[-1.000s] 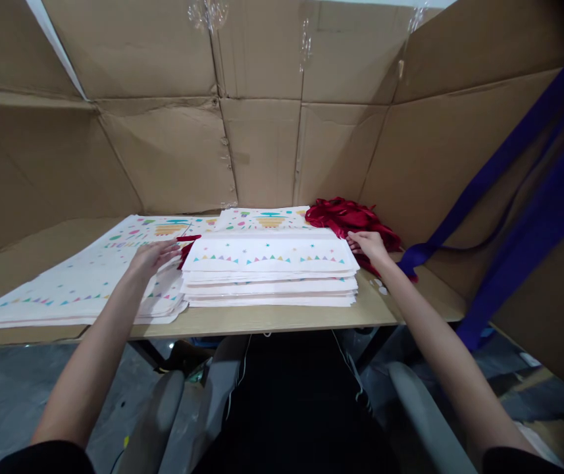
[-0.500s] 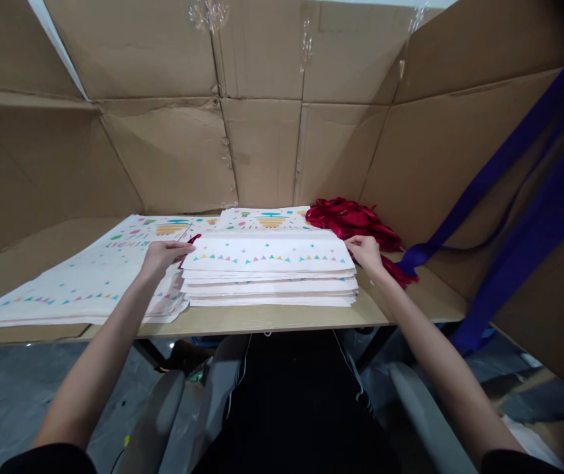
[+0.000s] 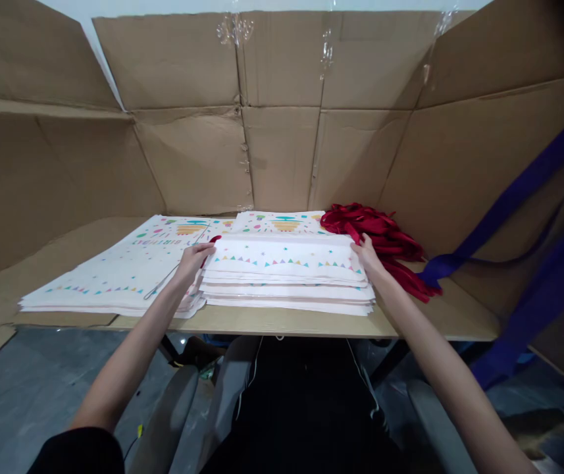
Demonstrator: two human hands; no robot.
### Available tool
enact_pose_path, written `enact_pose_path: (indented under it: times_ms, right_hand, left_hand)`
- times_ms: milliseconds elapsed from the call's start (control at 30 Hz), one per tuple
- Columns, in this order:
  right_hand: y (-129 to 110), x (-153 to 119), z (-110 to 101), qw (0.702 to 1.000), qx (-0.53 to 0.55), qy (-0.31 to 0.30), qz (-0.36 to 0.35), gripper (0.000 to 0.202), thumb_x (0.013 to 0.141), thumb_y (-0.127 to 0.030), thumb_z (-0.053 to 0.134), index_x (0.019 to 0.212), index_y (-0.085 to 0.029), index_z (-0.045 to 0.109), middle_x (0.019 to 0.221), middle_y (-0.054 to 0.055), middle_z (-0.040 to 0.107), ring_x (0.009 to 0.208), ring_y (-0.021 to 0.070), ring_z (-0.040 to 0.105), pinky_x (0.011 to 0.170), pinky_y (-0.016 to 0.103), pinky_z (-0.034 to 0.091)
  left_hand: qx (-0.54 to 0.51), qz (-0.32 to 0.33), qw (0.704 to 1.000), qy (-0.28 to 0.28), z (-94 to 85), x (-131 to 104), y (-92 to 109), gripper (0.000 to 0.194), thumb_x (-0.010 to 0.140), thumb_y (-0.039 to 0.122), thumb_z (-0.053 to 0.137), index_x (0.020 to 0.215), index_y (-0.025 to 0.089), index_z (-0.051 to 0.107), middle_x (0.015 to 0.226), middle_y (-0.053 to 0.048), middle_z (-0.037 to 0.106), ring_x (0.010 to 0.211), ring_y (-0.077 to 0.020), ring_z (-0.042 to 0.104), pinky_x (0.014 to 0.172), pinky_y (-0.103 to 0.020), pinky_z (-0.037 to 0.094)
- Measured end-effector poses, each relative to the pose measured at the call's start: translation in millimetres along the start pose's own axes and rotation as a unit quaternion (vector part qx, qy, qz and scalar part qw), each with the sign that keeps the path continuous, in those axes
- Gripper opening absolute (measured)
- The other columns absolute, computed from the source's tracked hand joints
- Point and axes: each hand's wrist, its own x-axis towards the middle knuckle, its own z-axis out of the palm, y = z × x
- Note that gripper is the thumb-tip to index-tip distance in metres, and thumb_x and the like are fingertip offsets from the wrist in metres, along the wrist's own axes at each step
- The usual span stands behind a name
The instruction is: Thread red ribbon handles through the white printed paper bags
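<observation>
A white printed sheet (image 3: 286, 253) with stars and a row of coloured triangles lies on top of a neat stack of similar sheets (image 3: 286, 306) in front of me. At its upper left corner my left hand (image 3: 193, 260) is closed in a pinch, with a bit of red ribbon (image 3: 216, 238) showing at the fingertips. My right hand (image 3: 368, 255) pinches at the upper right corner, where another end of red ribbon (image 3: 353, 232) sticks out above the fingers. A thin metal wire (image 3: 160, 283) lies left of my left hand, partly hidden behind it.
More printed sheets (image 3: 108, 263) lie spread in a pile at the left, and others (image 3: 282, 222) behind the stack. A heap of red ribbon (image 3: 380, 230) sits back right. Blue straps (image 3: 503, 217) hang at the right. Cardboard walls (image 3: 187, 158) enclose the table (image 3: 282, 322).
The view has tilted and shifted, so everything appears further right. Red ribbon now shows above my right fingers, where none was visible before. Both hands stay at the sheet's upper corners.
</observation>
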Motion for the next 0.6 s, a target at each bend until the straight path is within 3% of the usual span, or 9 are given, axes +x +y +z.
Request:
enact_pose_path:
  times_ms: [67,133,200,233,333,400,467,533,600]
  right_hand:
    - [2.5,1.0,-1.2,0.998,0.031,0.006,0.054,0.073,0.078,-0.031,0.049,0.145,-0.016,0.026,0.141,0.018,0.045,0.121,0.0239,0.053,0.092,0.034,0.049]
    - [1.4,-0.5,-4.9,0.996,0.034,-0.009,0.08,0.075,0.079,-0.033,0.048,0.147,-0.016,0.021,0.144,0.018,0.042,0.125,0.0258,0.05,0.098,0.038,0.045]
    - [-6.2,-6.6,-9.7,0.997,-0.021,-0.004,0.076,0.076,0.082,-0.036,0.047,0.148,-0.014,0.019,0.146,0.02,0.038,0.13,0.0303,0.043,0.104,0.045,0.038]
    - [-13.0,-11.9,-11.7,0.996,-0.068,0.019,0.061,0.077,0.082,-0.039,0.048,0.148,-0.012,0.019,0.148,0.022,0.034,0.133,0.0335,0.038,0.107,0.05,0.033]
    - [-46.0,-35.8,-9.1,0.965,-0.205,0.144,-0.079,0.074,0.085,-0.044,0.047,0.146,-0.009,0.024,0.151,0.023,0.025,0.138,0.0406,0.023,0.108,0.06,0.019]
    - [-76.0,-54.9,6.4,0.934,-0.233,0.174,-0.209,0.062,0.087,-0.038,0.045,0.141,-0.009,0.035,0.146,0.022,0.033,0.136,0.0375,0.025,0.109,0.056,0.019]
    - [-108.4,-74.7,37.4,0.924,-0.22,0.082,-0.303,0.045,0.09,-0.031,0.039,0.129,-0.01,0.049,0.13,0.02,0.051,0.124,0.0318,0.042,0.105,0.048,0.03]
    - [-139.4,-95.4,82.8,0.9,-0.211,-0.084,-0.372,0.035,0.091,-0.024,0.036,0.115,-0.012,0.058,0.115,0.017,0.06,0.109,0.027,0.053,0.098,0.041,0.038]
    - [-165.7,-117.7,136.1,0.815,-0.232,-0.265,-0.46,0.029,0.09,-0.02,0.038,0.104,-0.012,0.063,0.11,0.015,0.064,0.102,0.0242,0.056,0.093,0.037,0.041]
  left_hand:
    - [-0.007,-0.004,0.999,-0.033,-8.5,3.3,-2.1,0.038,0.068,0.04,0.066,0.093,0.012,0.071,0.103,-0.011,0.07,0.099,-0.0258,0.062,0.082,-0.032,0.048]
    - [0.046,0.01,0.999,-0.028,-24.5,9.3,-7.1,0.035,0.074,0.04,0.06,0.094,0.013,0.071,0.104,-0.012,0.07,0.101,-0.0265,0.061,0.085,-0.034,0.047]
    - [0.201,0.033,0.979,0.022,-45.4,15.5,-16.9,0.034,0.076,0.039,0.057,0.097,0.016,0.071,0.108,-0.013,0.068,0.106,-0.0293,0.058,0.09,-0.038,0.044]
    - [0.299,0.031,0.953,0.043,-56.3,18.0,-23.4,0.037,0.076,0.039,0.058,0.102,0.016,0.071,0.11,-0.015,0.067,0.109,-0.0318,0.056,0.091,-0.04,0.043]
    - [0.5,-0.045,0.865,0.004,-83.5,22.8,-43.9,0.053,0.07,0.036,0.063,0.116,0.01,0.066,0.116,-0.025,0.06,0.11,-0.0406,0.054,0.088,-0.044,0.043]
    - [0.531,-0.077,0.842,-0.054,-93.4,24.4,-53.4,0.055,0.07,0.028,0.06,0.122,0.012,0.063,0.117,-0.025,0.059,0.106,-0.039,0.057,0.083,-0.041,0.045]
    - [0.526,-0.073,0.843,-0.086,-96.1,25.9,-56.7,0.062,0.067,0.018,0.056,0.129,0.018,0.058,0.119,-0.021,0.058,0.099,-0.033,0.061,0.078,-0.035,0.046]
    - [0.519,-0.069,0.846,-0.095,-93.4,27.5,-54.5,0.074,0.062,0.013,0.055,0.135,0.024,0.052,0.122,-0.018,0.057,0.088,-0.0283,0.064,0.071,-0.031,0.047]
    - [0.5,-0.079,0.857,-0.095,-88.4,29.2,-48.8,0.076,0.057,0.012,0.054,0.132,0.025,0.055,0.121,-0.017,0.058,0.078,-0.0259,0.064,0.065,-0.03,0.047]
